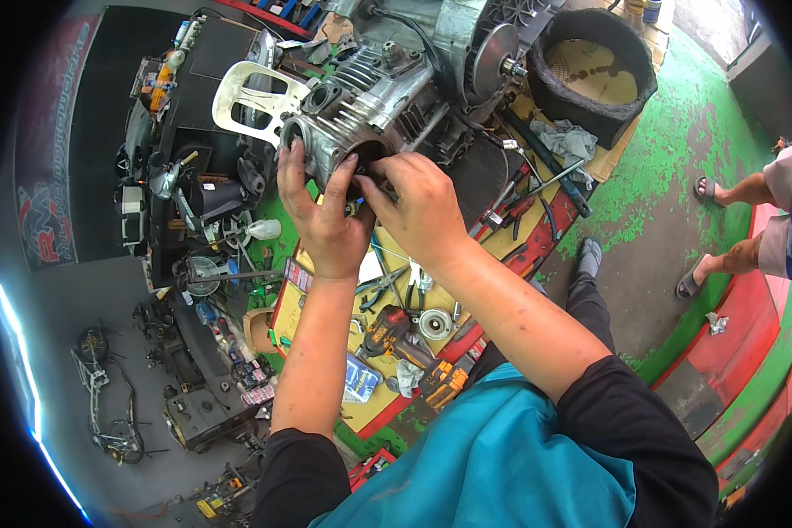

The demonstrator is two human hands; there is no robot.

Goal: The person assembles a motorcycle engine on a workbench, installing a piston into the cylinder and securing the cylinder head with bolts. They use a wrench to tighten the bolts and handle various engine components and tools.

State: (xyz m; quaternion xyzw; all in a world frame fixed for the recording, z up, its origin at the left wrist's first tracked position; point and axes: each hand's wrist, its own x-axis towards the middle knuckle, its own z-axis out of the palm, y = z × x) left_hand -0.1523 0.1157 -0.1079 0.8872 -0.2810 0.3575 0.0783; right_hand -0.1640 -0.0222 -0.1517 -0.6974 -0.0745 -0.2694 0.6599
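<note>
With our left hand [324, 216] and right hand [421, 209] pressed to the open bore of the finned engine cylinder [361, 119], fingers curled round its rim, we judge a slip could scrape knuckles or drop something inside.

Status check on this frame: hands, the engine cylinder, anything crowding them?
Left hand and right hand both gripping the open end of the finned engine cylinder. Fingers cover the bore. Cordless drill and pliers lie below, clear of hands.
</note>
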